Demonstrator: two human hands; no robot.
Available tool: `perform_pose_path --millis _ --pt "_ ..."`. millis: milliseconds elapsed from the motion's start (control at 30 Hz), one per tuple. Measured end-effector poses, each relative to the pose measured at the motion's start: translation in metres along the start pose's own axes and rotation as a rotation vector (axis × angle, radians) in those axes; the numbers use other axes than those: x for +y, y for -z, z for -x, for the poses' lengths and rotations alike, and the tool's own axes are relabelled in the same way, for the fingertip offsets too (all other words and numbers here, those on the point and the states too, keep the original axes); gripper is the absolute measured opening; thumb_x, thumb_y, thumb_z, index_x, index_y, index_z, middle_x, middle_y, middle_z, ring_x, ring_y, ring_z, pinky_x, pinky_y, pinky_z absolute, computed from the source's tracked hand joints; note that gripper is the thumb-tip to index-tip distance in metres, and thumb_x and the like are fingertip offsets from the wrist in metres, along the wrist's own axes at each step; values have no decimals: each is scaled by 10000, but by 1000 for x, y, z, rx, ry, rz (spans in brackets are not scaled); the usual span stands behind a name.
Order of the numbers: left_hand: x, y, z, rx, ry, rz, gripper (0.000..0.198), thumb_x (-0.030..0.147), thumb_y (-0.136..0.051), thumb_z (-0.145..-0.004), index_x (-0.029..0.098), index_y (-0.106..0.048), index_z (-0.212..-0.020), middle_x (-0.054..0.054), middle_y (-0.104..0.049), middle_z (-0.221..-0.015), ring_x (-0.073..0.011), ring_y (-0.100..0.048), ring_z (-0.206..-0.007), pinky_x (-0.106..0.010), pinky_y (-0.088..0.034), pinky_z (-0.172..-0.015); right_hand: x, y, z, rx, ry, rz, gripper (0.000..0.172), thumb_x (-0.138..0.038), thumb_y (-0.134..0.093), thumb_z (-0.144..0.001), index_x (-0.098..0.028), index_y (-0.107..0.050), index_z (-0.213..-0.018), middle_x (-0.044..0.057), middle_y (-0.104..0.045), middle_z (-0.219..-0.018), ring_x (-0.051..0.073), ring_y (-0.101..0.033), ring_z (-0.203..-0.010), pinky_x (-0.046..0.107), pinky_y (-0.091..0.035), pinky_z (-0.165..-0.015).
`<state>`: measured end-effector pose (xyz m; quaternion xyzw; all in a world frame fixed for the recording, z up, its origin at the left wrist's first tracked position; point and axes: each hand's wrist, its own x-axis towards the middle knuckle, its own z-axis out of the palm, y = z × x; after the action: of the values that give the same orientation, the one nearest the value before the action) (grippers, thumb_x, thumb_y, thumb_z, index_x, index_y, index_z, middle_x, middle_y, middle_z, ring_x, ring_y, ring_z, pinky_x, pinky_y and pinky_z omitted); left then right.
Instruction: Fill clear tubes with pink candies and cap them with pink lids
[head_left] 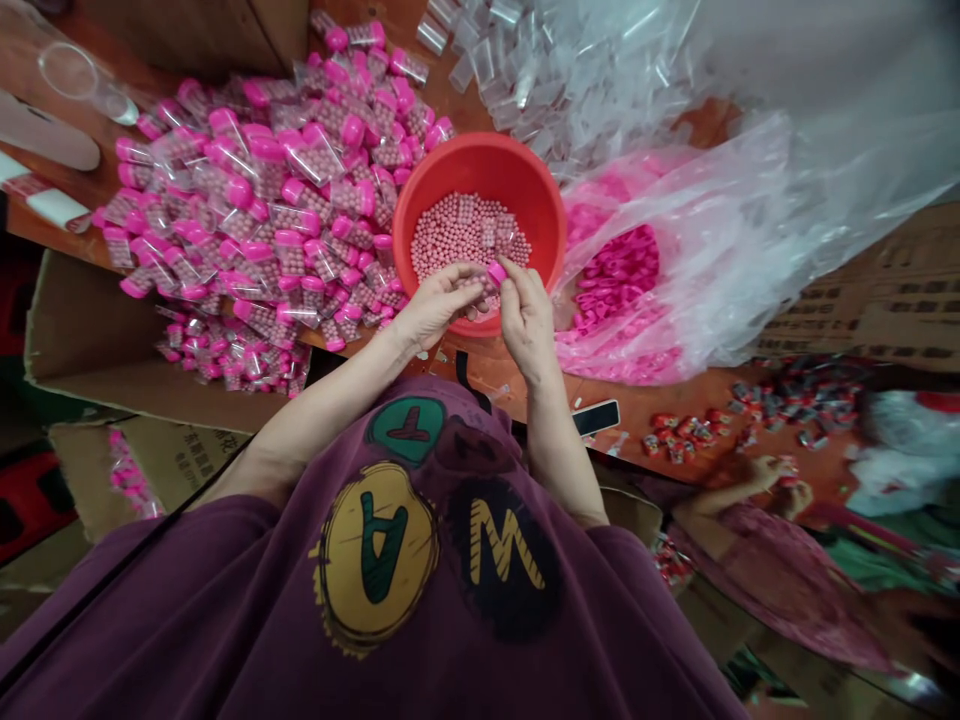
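Observation:
Over the near rim of a red bowl, my two hands meet at one small clear bottle. My left hand grips its body, partly hidden by the fingers. At the bottle's top, my right hand pinches the pink cap between thumb and fingers. Whether the cap is fully seated cannot be made out. Pink beads fill the bowl's bottom, and a couple of clear bottles filled with beads lie on them.
Left of the bowl is a large heap of capped bead bottles, spilling toward a cardboard box. Clear empty bottles lie behind right. A plastic bag holds pink caps. A phone and a co-worker's hands are at right.

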<state>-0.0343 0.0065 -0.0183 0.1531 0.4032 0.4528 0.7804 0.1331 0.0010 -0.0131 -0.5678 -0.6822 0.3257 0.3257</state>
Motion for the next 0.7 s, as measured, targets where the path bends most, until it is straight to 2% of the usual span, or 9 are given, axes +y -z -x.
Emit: perform_pose_path --millis 133,300,433,533,600,700 --pt "-3 -8 1 8 41 10 232 220 -891 -854 147 -734 -1007 10 -749 -851 -58 -692 -664 -185 -492 -612 -3 -2 7 67 16 26 460 -533 -411 -1113 -306 -704 -1385 80 -715 -1151 221 -699 -1085 468 -598 -1039" --pt "-7 -14 5 51 42 36 236 214 -883 -858 152 -725 -1023 16 -746 -822 -61 -681 -664 -187 -484 -603 -9 0 14 86 3 -30 420 -462 -438 -1109 -287 -720 -1366 99 -728 -1252 232 -697 -1173 486 -583 -1087" --pt "-8 -17 6 43 18 -9 235 213 -884 -855 159 -724 -1018 13 -737 -799 -79 -686 -690 -203 -504 -634 -5 -6 18 190 -120 -226 359 -527 -563 -1053 -305 -772 -1243 60 -757 -1172 219 -719 -1117 480 -602 -1067" --pt "-11 -19 7 57 -13 -49 239 244 -874 -874 170 -725 -1046 6 -731 -812 -87 -679 -703 -217 -516 -664 -4 -15 20 267 -234 -322 378 -585 -611 -1011 -303 -780 -1198 50 -758 -1117 221 -724 -1073 488 -607 -1062" --pt "-14 -21 8 78 -40 -49 207 239 -842 -906 182 -722 -1065 8 -725 -827 -84 -665 -696 -224 -520 -682 -6 -19 21 290 -271 -326 394 -596 -594 -1016 -302 -774 -1207 55 -751 -1109 225 -722 -1074 498 -602 -1070" --pt "-16 -25 10 139 -56 -24 113 182 -764 -958 193 -707 -1055 27 -701 -810 -71 -639 -679 -217 -518 -704 -12 -20 23 260 -203 -218 403 -564 -518 -1058 -299 -766 -1232 80 -750 -1183 247 -710 -1166 526 -568 -1126"
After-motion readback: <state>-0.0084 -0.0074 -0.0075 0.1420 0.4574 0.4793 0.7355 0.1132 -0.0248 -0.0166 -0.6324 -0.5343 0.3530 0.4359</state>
